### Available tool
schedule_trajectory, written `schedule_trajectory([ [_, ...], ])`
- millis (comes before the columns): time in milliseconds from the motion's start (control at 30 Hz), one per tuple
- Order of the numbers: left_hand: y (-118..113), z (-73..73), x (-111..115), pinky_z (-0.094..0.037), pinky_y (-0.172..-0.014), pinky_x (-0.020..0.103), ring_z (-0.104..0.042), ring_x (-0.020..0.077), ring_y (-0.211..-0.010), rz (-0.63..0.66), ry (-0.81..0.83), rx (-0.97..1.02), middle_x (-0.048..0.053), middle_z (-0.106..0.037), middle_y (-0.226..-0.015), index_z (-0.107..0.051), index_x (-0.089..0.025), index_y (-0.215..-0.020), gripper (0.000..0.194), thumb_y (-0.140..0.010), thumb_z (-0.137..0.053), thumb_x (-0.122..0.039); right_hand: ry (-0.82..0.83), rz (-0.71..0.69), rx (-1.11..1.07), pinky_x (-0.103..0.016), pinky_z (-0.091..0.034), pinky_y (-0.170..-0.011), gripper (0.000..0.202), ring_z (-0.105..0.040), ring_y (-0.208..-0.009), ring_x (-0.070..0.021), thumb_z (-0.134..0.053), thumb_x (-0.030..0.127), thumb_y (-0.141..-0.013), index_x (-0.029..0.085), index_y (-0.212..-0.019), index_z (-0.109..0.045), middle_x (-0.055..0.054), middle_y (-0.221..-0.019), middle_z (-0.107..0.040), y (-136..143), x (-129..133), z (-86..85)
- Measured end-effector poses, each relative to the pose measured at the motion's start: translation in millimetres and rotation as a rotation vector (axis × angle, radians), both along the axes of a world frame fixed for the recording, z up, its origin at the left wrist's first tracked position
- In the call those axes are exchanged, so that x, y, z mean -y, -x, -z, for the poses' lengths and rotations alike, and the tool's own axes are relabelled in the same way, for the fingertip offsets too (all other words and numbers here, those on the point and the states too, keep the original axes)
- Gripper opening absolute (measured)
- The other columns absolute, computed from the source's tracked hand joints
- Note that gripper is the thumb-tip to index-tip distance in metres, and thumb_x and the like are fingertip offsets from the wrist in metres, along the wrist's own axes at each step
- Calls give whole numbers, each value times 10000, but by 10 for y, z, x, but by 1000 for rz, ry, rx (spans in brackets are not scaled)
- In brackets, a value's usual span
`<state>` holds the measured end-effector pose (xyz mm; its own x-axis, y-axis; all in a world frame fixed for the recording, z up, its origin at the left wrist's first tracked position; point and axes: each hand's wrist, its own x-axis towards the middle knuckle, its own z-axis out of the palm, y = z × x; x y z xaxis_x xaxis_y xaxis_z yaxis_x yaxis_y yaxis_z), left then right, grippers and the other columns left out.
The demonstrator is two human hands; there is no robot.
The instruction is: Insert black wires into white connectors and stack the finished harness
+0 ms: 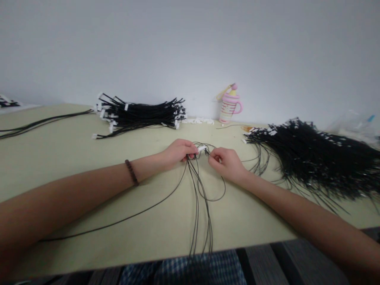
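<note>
Between my hands is a small white connector (202, 149) with thin black wires (198, 186) running from it. My left hand (180, 152) pinches the connector's left end, fingers closed, with several wires gathered beneath them. These wires hang down over the table's front edge, and one stretches off to the lower left. To the right of the connector, my right hand (224, 161) is closed in a pinch on a thin black wire close to the connector. The exact tip of that wire is hidden by the fingers.
A bundle of black cables (145, 113) with white ends lies at the back left, loose white connectors (202, 120) beside it. A pink striped cup (228, 107) stands against the wall. A large heap of black wires (323, 158) covers the right side of the table (118, 213).
</note>
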<state>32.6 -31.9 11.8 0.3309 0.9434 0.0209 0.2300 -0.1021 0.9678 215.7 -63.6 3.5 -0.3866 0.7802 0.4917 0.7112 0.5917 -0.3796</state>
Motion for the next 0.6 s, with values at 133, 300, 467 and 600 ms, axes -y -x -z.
schedule_trajectory([
  [133, 32, 12, -14, -265, -441, 197, -418, 71, -490, 70, -17, -11, -9, -501, -550, -601, -131, -652, 121, -643, -584, -250, -160, -37, 92, -267, -359, -637, 148, -460, -658, -149, -463, 181, -749, 163, -608, -503, -31, -612, -506, 9, 37, -9],
  [300, 53, 40, -25, -273, -448, 192, -420, 71, -506, 141, -43, -13, -11, -500, -579, -590, -138, -682, 128, -668, -576, -265, -208, -110, 38, -314, -388, -798, 130, -476, -891, -181, -452, 152, -759, 159, -636, -493, -94, -901, -508, -9, 2, 31],
  [467, 62, 42, -27, -283, -462, 190, -433, 73, -526, 186, -54, -13, -3, -515, -604, -593, -137, -694, 137, -671, -576, -271, -179, -211, -50, -328, -396, -836, 152, -496, -952, -171, -406, 118, -779, 168, -657, -481, -94, -995, -527, -22, -42, 65],
  [600, 69, 42, -35, -290, -467, 191, -440, 76, -535, 186, -53, -15, 3, -521, -613, -597, -134, -705, 144, -677, -574, -273, -188, -212, -67, -328, -394, -863, 141, -497, -988, -171, -414, 121, -778, 168, -662, -479, -99, -1032, -529, -16, -33, 70],
])
